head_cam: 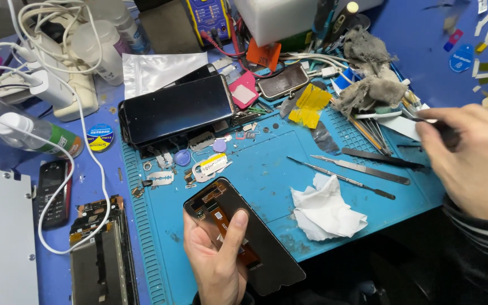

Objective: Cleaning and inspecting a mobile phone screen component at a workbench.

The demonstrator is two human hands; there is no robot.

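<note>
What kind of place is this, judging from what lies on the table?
Most likely a phone repair bench. The left hand holds a detached phone screen panel over a blue repair mat, an opened phone body lies to the left, and metal prying tools lie near the right hand.

1. The right hand point(473, 161) is motion-blurred; the dark tool point(446, 131) in its grip cannot be told by kind, and the picture's right edge cuts the wrist.
2. The left hand point(217, 257) hides part of the screen panel point(244, 234) under its thumb and palm.
3. Left of the blue mat point(266, 164), the opened phone frame point(103, 254) runs off the bottom edge.
4. Small parts point(199, 155) on the mat's upper left are too small to tell apart.
5. Above the mat, the white box point(280, 17) is cut by the top edge.
</note>
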